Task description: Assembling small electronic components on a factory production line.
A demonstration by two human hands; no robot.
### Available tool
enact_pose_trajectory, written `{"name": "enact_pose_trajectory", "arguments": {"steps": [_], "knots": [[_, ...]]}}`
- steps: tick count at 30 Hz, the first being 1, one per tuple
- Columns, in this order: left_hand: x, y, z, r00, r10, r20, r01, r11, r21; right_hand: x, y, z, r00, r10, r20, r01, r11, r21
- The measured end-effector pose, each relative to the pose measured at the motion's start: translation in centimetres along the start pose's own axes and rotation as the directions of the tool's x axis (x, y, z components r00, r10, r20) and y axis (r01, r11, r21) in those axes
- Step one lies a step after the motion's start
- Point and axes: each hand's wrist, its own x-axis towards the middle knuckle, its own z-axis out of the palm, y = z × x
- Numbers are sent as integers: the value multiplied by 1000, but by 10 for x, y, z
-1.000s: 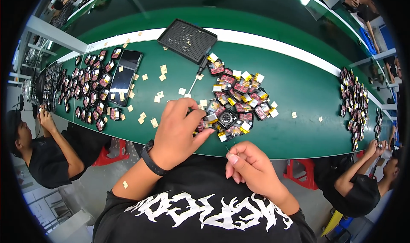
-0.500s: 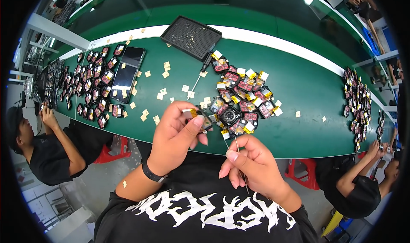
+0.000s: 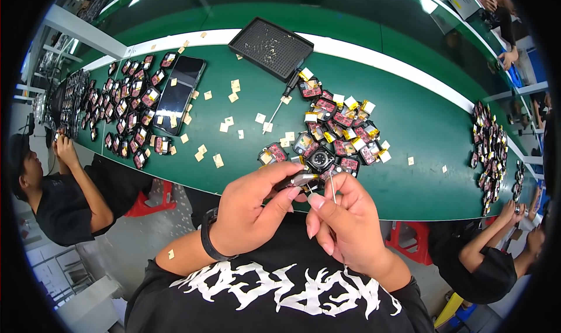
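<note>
My left hand [image 3: 251,207] pinches a small dark electronic casing [image 3: 300,180], its edge turned partly toward me and much of it covered by my fingers. Slim metal tweezers [image 3: 333,188] are closed in my right hand [image 3: 349,219], their tips close beside the casing; whether they touch it I cannot tell. Just beyond both hands lies a heap of black casings [image 3: 342,118] with reddish circuit boards and yellow-taped silvery batteries. One black unit with a round lens-like face [image 3: 321,159] lies at its near side. Another open casing [image 3: 273,153] sits left of it.
A screwdriver [image 3: 286,93] lies beside the heap, below a black perforated tray [image 3: 270,47]. A phone [image 3: 181,90] and more casings [image 3: 131,99] are at left. Small cream squares [image 3: 224,127] are scattered about. Another casing pile [image 3: 489,152] stands at right; people sit on both sides.
My left hand has moved right and nearer to me, bringing the casing to the tweezers. The casing has tilted, and another casing on the table has come into sight.
</note>
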Motion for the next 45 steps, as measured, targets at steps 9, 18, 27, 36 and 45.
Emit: {"name": "enact_pose_trajectory", "arguments": {"steps": [9,18,27,36,45], "knots": [[5,2,-7,908,-404,110,407,791,-457,0,11,-5,983,-181,-15,170,945,-280],[-1,-3,-2,933,-318,171,352,908,-229,2,-3,-16,857,-488,167,448,545,-708],[0,0,-2,897,-403,180,441,802,-402,6,7,-15,847,-504,168,438,485,-757],[-4,-13,5,932,-350,99,363,875,-322,8,9,-7,864,-494,100,333,409,-849],[-3,-13,10,936,-341,83,345,853,-392,5,19,-17,829,-552,89,393,462,-795]]}}
